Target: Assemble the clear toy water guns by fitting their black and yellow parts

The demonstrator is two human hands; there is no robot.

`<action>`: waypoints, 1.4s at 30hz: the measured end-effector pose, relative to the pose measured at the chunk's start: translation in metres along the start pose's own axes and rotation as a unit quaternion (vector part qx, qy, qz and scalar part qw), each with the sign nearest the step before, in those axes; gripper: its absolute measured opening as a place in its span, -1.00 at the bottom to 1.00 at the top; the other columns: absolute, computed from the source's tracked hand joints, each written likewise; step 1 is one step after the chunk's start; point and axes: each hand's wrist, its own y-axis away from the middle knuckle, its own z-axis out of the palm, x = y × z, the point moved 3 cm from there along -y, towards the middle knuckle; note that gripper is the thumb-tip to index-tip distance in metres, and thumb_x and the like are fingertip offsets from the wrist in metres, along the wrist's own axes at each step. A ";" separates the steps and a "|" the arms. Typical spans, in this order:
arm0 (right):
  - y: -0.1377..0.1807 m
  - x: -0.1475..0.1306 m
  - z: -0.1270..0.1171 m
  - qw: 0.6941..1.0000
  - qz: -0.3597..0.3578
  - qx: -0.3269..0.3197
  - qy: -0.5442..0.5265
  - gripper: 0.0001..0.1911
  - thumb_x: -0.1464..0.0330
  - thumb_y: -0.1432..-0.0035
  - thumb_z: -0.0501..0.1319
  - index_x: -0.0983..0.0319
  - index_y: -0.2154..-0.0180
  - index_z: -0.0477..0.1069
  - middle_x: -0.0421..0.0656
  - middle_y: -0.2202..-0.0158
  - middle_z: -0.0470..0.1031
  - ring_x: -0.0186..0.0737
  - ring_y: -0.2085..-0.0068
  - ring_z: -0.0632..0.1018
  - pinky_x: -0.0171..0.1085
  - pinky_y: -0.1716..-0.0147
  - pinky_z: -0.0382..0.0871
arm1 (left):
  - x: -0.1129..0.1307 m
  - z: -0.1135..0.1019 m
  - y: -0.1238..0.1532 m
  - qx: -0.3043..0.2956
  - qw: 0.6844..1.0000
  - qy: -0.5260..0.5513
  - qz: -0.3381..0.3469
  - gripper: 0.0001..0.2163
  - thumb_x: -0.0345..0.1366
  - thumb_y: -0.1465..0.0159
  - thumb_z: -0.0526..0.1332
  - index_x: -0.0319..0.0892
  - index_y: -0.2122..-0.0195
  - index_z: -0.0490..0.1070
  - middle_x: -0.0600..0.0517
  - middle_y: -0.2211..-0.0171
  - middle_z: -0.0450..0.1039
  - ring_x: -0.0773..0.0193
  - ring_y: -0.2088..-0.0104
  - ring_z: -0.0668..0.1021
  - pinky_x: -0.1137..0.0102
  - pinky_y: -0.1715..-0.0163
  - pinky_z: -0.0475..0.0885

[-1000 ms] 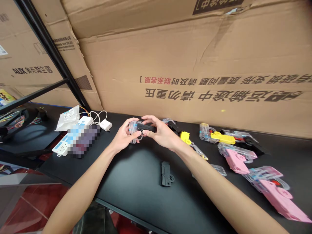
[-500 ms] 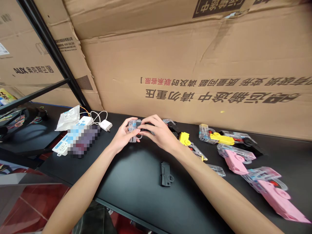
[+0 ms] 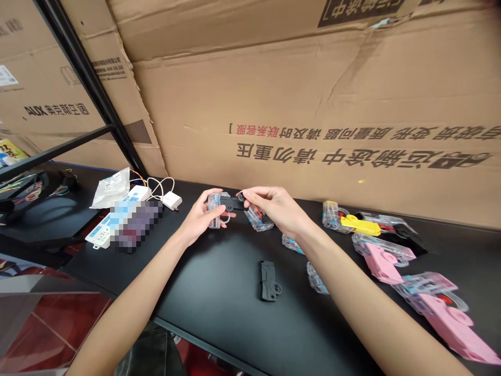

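Note:
My left hand [image 3: 199,218] is wrapped round the clear grip of a toy gun [image 3: 214,215], thumb lying over its side. A black front piece [image 3: 230,203] sits on the clear body and points to the right. At its far end, my right hand [image 3: 276,206] pinches a small black round part [image 3: 241,197] between thumb and fingers; whether it touches the front piece I cannot tell. Just below the right hand lies another clear toy gun [image 3: 258,220] with red inside. A loose black plastic piece [image 3: 268,282] rests on the table nearer to me.
Toy guns with yellow [image 3: 360,225] and pink [image 3: 450,324] fronts lie at the right, clear ones [image 3: 316,278] partly behind my right forearm. To the left are a white power strip [image 3: 97,236], charger [image 3: 171,200] and plastic bag [image 3: 111,189]. Cardboard [image 3: 297,94] stands behind the table.
My right hand has moved to the right, off the toy gun's body to its black front end. More of the black front piece shows. The left hand keeps its hold.

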 end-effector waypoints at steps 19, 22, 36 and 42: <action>0.003 -0.003 0.004 0.999 0.012 0.013 0.048 -0.67 0.16 0.00 0.42 0.20 0.21 0.61 -0.15 0.31 0.58 -0.26 0.31 0.52 -0.25 0.32 0.43 | 0.000 0.006 0.002 0.008 0.998 -0.064 0.006 -0.49 -0.41 -0.15 0.31 -0.09 -0.10 0.16 0.10 0.37 0.47 0.28 0.40 0.61 0.49 0.55 0.36; 0.002 -0.002 0.004 0.998 0.055 -0.012 -0.022 -0.67 0.14 0.11 0.48 0.21 0.33 0.59 -0.14 0.28 0.58 -0.25 0.29 0.54 -0.22 0.28 0.51 | -0.001 0.005 0.001 0.015 0.998 -0.067 0.011 -0.48 -0.41 -0.14 0.30 -0.08 -0.09 0.15 0.10 0.36 0.46 0.30 0.41 0.59 0.50 0.56 0.35; 0.000 0.000 -0.007 0.999 -0.004 0.031 0.034 -0.61 0.05 -0.02 0.39 0.22 0.28 0.54 -0.10 0.24 0.57 -0.20 0.25 0.51 -0.18 0.24 0.42 | 0.005 0.008 0.004 -0.016 0.996 -0.081 0.034 -0.49 -0.42 -0.18 0.26 -0.08 -0.12 0.12 0.06 0.33 0.47 0.28 0.37 0.60 0.46 0.50 0.40; -0.001 0.012 0.012 0.998 -0.060 -0.032 -0.012 -0.60 -0.04 -0.25 0.16 0.14 0.21 0.20 -0.06 0.01 0.52 -0.22 0.23 0.55 -0.16 0.29 0.54 | 0.001 0.011 0.005 -0.041 0.995 -0.072 0.047 -0.50 -0.38 -0.22 0.27 -0.07 -0.14 0.10 0.01 0.21 0.44 0.27 0.31 0.60 0.43 0.47 0.46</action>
